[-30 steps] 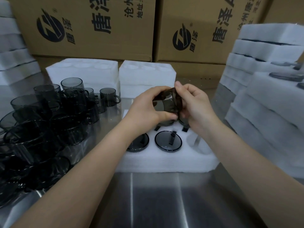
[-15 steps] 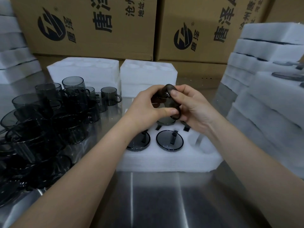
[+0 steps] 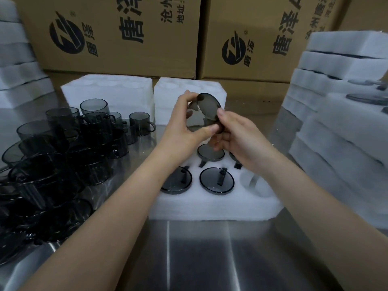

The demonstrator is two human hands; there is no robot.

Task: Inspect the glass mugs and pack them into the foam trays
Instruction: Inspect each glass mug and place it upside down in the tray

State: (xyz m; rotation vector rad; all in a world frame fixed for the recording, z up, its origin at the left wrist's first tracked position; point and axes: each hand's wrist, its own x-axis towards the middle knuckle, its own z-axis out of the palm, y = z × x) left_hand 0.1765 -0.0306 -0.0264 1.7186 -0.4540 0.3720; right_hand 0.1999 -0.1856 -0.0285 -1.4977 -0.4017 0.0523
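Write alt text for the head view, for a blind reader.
The left hand and right hand hold a dark glass mug above a white foam tray with packed mugs and an empty hole. Loose mugs crowd the metal table at left.

The left cardboard box (image 3: pixel 105 61) is showing a round black logo, large 唐泽, smaller 沧州 and 地址; the right cardboard box (image 3: pixel 262 68) is repeating the logo and 唐泽.

Smoky grey glass mugs (image 3: pixel 63 156); white foam trays (image 3: pixel 212 204); brown cardboard boxes (image 3: pixel 117 34) printed in black; silvery steel bench (image 3: pixel 199 255).
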